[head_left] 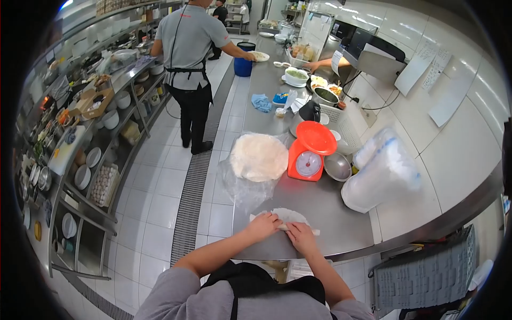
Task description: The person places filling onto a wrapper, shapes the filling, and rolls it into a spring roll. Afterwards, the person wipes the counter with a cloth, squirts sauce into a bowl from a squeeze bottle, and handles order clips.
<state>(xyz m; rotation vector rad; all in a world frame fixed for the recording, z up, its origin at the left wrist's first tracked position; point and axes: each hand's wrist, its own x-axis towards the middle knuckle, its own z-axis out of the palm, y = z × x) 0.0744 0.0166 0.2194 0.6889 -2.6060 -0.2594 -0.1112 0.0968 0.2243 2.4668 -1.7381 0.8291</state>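
White sheet (292,215): lower centre, on the worktop (344,221)
Grip: left hand (263,226) and right hand (302,237), fingers closed on its rolled edge
Surface: grey metal
Floor (149,213): white tiles, grated drain (189,213) left of centre

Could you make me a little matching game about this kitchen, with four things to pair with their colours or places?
1. kitchen scale
2. crumpled cloth
3. thin pale sheet
4. bowl beside the scale

A. blue
B. silvery grey
C. at the counter's near end, touched by the left hand and right hand
D. orange-red

Pairs: 1-D, 2-A, 3-C, 4-B.
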